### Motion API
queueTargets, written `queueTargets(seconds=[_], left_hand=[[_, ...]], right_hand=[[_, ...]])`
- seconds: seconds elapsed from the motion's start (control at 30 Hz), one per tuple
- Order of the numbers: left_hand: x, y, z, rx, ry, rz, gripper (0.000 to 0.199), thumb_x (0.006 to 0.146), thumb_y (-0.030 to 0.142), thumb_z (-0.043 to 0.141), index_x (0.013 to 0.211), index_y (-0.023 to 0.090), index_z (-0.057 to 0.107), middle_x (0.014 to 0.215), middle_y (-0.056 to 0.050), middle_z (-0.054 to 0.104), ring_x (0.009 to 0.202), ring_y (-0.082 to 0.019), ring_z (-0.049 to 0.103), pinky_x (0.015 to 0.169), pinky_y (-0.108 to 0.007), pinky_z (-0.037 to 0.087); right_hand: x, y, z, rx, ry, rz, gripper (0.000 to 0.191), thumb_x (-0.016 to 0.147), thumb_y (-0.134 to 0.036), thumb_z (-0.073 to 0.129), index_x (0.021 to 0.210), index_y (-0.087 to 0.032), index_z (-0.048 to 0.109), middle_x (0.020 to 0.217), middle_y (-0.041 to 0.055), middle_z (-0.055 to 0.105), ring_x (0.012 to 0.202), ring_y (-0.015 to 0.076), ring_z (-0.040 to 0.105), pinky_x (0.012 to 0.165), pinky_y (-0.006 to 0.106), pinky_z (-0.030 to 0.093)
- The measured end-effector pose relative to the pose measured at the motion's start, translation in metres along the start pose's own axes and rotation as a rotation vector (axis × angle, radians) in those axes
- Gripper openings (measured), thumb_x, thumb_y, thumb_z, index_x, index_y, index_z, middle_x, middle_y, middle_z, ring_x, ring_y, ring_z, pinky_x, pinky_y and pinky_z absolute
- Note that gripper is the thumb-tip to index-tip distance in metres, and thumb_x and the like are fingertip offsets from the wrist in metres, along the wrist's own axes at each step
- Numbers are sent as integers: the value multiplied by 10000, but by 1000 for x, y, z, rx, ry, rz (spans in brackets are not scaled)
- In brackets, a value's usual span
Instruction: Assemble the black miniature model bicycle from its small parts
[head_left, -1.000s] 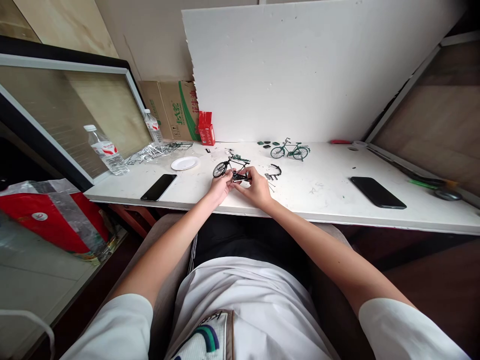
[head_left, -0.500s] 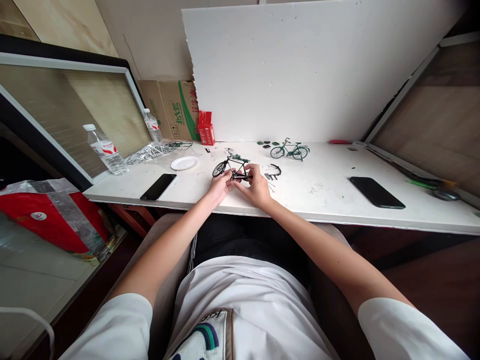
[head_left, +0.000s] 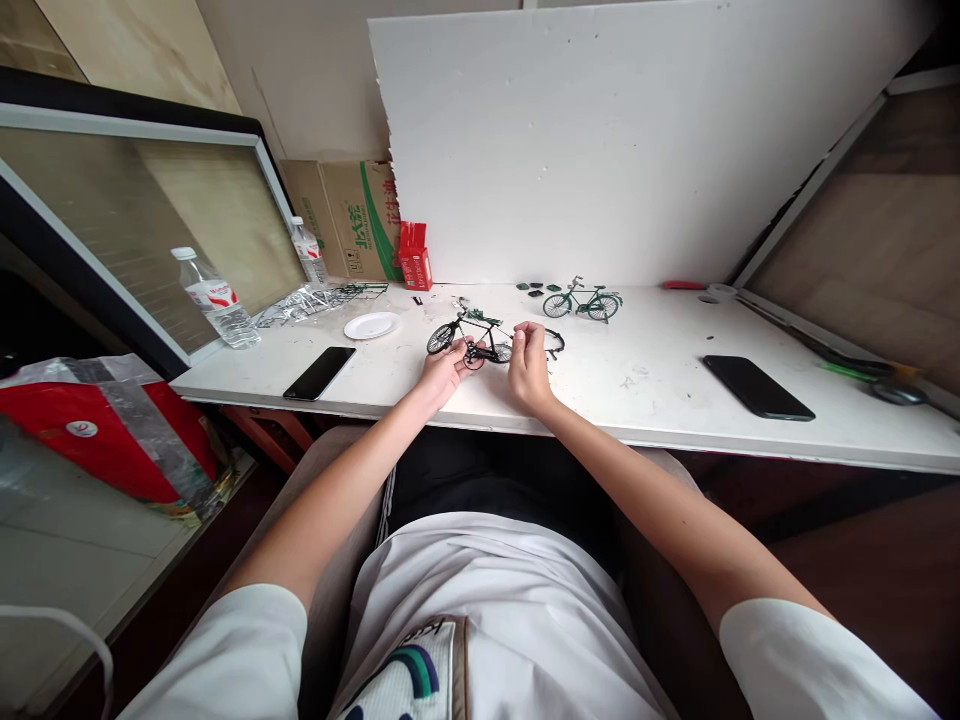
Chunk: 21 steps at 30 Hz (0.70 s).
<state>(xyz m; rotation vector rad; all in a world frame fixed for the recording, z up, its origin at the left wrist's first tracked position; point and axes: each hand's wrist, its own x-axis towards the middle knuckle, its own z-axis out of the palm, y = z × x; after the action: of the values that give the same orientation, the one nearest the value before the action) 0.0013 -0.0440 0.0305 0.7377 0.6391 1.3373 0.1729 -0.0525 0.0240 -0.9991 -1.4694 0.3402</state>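
Right now your L hand grips the black model bike low on its frame, just above the white table, while your R hand is curled just R of the bike's rear wheel; can't tell if it's pinching a pc. Rel. to that bike, the green model bike stands beyond & R, the white plate lies L, & the L phone lies L & closer to you.

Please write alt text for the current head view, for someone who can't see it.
A person's left hand holds a black model bicycle above a white desk, the right hand raised beside its rear wheel. A green model bicycle stands behind, with phones, water bottles and a white plate around.
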Motion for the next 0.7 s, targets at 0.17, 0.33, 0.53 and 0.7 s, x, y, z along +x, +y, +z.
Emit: queueTargets(seconds=[0.17, 0.33, 0.53, 0.7], left_hand=[[0, 0, 0, -1, -6, -4, 96, 969, 93, 658, 1035, 97, 728, 1032, -144, 803, 1043, -220, 775, 1092, -432, 560], [-1, 0, 0, -3, 14, -7, 98, 942, 93, 706, 1036, 94, 734, 1045, -139, 795, 1045, -217, 772, 1113, -437, 548], [-2, 2, 2, -9, 18, -8, 82, 951, 79, 685, 1020, 95, 728, 1024, -131, 795, 1026, -204, 775, 1098, -414, 558], [-2, 1, 1, -23, 17, -25, 124, 929, 101, 732, 1053, 103, 723, 1062, -148, 800, 1078, -224, 773, 1088, -420, 562]], right_hand=[[1, 5, 3, 31, 5, -27, 358, 1102, -582, 388, 1172, -240, 466, 1079, 87, 585, 968, 220, 579, 869, 391, 488], [1, 2, 3, 29, 35, -64, 337, 1093, -554, 449, 1188, -240, 527, 1155, 98, 612, 993, 219, 593, 883, 384, 510], [0, -9, -1, -50, -2, -123, 378, 1116, -545, 382, 1166, -234, 590, 1153, 118, 617, 1031, 243, 608, 896, 398, 518], [-2, -15, -2, -78, -9, -160, 438, 1133, -560, 277, 1099, -238, 572, 1080, 109, 601, 1014, 247, 594, 938, 422, 508]])
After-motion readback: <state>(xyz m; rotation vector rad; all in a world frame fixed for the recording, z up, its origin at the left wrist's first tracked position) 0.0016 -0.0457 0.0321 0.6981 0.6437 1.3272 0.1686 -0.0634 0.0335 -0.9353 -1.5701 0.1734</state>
